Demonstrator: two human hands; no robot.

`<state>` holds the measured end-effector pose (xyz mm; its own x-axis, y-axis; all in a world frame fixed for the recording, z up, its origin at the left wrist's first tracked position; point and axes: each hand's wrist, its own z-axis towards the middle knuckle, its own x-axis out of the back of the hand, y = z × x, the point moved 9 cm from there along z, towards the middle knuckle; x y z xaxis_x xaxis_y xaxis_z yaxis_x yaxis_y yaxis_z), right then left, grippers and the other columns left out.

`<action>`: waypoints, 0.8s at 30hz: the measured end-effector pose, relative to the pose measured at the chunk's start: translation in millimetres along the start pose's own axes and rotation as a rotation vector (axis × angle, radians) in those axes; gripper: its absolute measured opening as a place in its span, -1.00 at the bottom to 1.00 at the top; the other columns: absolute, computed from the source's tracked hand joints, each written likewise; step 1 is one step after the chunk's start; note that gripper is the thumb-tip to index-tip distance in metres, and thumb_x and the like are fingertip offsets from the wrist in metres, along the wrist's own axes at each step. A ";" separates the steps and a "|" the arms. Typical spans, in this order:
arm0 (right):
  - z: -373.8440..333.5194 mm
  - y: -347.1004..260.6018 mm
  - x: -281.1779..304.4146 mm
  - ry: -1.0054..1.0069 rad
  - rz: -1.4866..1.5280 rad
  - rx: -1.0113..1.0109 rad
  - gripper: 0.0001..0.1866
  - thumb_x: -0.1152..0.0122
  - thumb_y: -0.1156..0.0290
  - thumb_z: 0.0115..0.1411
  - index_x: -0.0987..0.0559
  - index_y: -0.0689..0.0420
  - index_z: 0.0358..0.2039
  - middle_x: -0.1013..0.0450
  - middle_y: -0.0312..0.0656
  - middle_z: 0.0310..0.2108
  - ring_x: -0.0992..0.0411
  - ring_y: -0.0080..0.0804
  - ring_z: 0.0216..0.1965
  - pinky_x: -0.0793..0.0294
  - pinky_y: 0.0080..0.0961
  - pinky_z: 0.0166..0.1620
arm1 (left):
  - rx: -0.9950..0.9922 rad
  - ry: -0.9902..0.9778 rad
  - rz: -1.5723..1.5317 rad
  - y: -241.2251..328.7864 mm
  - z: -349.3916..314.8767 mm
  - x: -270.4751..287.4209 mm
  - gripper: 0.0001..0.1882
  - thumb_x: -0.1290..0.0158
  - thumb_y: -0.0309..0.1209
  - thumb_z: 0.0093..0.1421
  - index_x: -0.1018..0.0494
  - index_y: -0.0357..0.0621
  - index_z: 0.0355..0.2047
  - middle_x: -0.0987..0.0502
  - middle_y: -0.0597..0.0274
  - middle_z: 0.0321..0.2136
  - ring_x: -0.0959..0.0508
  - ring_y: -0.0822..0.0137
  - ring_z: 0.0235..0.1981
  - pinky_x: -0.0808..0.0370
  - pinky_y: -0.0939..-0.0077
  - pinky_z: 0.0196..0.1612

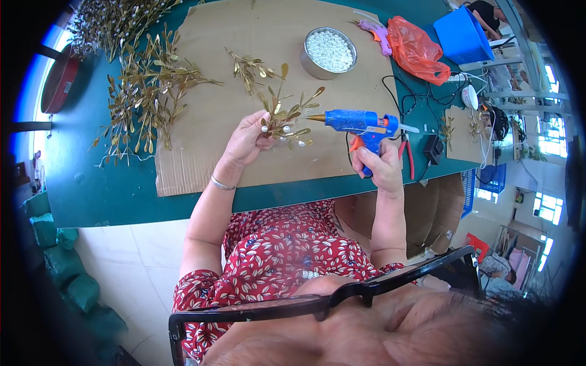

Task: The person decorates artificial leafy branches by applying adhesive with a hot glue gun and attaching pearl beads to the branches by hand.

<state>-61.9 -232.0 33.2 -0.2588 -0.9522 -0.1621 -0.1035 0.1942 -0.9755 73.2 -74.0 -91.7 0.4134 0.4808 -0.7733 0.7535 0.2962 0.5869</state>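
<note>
Over one cardboard sheet (pixel 207 161), pinching one gold sprig (pixel 280 115) with left hand (pixel 246 140), gripping one glue gun (pixel 354 120) in curled right hand (pixel 384 166)!

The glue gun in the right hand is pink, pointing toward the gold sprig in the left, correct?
Not pink: the head view shows the right hand holding a blue glue gun, pointing toward the gold sprig in the left hand.

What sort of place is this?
Likely a craft workshop: a blue glue gun in the right hand, a metal bowl of white beads, and bunches of gold-leaf sprigs on a green worktable.
</note>
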 end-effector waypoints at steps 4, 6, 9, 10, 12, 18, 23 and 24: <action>4.7 12.2 -7.2 -0.028 -0.058 -0.067 -0.69 -0.15 0.35 0.15 -0.41 0.26 -0.16 -0.35 -0.33 -0.62 -0.24 -0.69 -0.67 -0.21 -0.74 -0.62 | 0.051 -0.014 0.038 0.9 -2.7 -11.5 -0.79 0.19 -0.38 0.29 -0.41 -0.21 -0.28 -0.36 0.39 -0.54 -0.07 0.67 -0.71 0.00 0.79 -0.67; 6.1 13.6 -14.3 -0.052 -0.094 -0.080 -0.70 -0.13 0.37 0.16 -0.40 0.26 -0.15 -0.34 -0.34 -0.62 -0.23 -0.69 -0.66 -0.21 -0.74 -0.61 | 0.075 0.019 0.089 -1.9 -4.5 -8.7 -0.75 0.13 -0.25 0.30 -0.38 -0.16 -0.38 -0.25 0.47 -0.61 -0.08 0.66 -0.71 0.02 0.79 -0.67; 8.8 18.6 -15.8 -0.040 -0.071 -0.075 -0.72 -0.13 0.38 0.17 -0.41 0.25 -0.16 -0.33 -0.35 -0.61 -0.23 -0.69 -0.66 -0.20 -0.74 -0.61 | 0.066 -0.032 0.063 -3.9 -3.6 -9.9 -0.74 0.10 -0.23 0.29 -0.36 -0.14 -0.42 -0.27 0.46 -0.59 -0.11 0.67 -0.70 0.01 0.79 -0.67; 9.2 18.6 -15.9 -0.042 -0.072 -0.078 -0.72 -0.13 0.38 0.17 -0.41 0.25 -0.16 -0.33 -0.35 -0.61 -0.23 -0.69 -0.66 -0.20 -0.74 -0.61 | 0.065 -0.042 0.080 -4.1 -3.2 -11.3 -0.73 0.09 -0.22 0.28 -0.35 -0.14 -0.44 -0.28 0.45 -0.59 -0.13 0.66 -0.70 0.01 0.80 -0.67; 9.4 20.8 -17.1 -0.056 -0.097 -0.095 -0.73 -0.13 0.38 0.17 -0.41 0.25 -0.16 -0.33 -0.35 -0.61 -0.23 -0.69 -0.66 -0.20 -0.74 -0.60 | 0.065 -0.049 0.095 -3.5 -3.8 -13.6 -0.72 0.09 -0.20 0.28 -0.34 -0.14 -0.45 -0.29 0.44 -0.58 -0.15 0.66 -0.69 0.00 0.80 -0.67; 8.7 24.2 -18.3 -0.063 -0.103 -0.096 -0.73 -0.11 0.38 0.17 -0.41 0.25 -0.16 -0.32 -0.35 -0.60 -0.23 -0.69 -0.65 -0.21 -0.73 -0.60 | 0.076 -0.046 0.100 -4.9 -3.8 -11.9 -0.72 0.08 -0.20 0.28 -0.34 -0.13 -0.46 -0.30 0.43 -0.58 -0.18 0.65 -0.68 -0.02 0.81 -0.67; 10.2 25.0 -17.3 -0.044 -0.105 -0.112 -0.74 -0.12 0.37 0.17 -0.41 0.25 -0.18 -0.32 -0.35 -0.61 -0.23 -0.69 -0.66 -0.21 -0.73 -0.59 | 0.070 -0.010 0.107 -5.0 -3.9 -9.4 -0.71 0.08 -0.19 0.28 -0.35 -0.14 -0.45 -0.28 0.45 -0.58 -0.17 0.65 -0.68 -0.02 0.81 -0.66; 10.0 25.2 -16.6 -0.041 -0.108 -0.115 -0.75 -0.12 0.37 0.17 -0.42 0.25 -0.20 -0.32 -0.35 -0.62 -0.23 -0.69 -0.66 -0.21 -0.73 -0.59 | 0.071 -0.013 0.108 -4.5 -3.6 -10.4 -0.71 0.08 -0.19 0.28 -0.35 -0.14 -0.45 -0.28 0.45 -0.58 -0.17 0.65 -0.68 -0.02 0.81 -0.66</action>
<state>-50.5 -213.7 9.8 -0.2012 -0.9774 -0.0654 -0.2387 0.1137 -0.9644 63.7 -77.4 -85.4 0.5001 0.4957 -0.7101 0.7387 0.1838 0.6485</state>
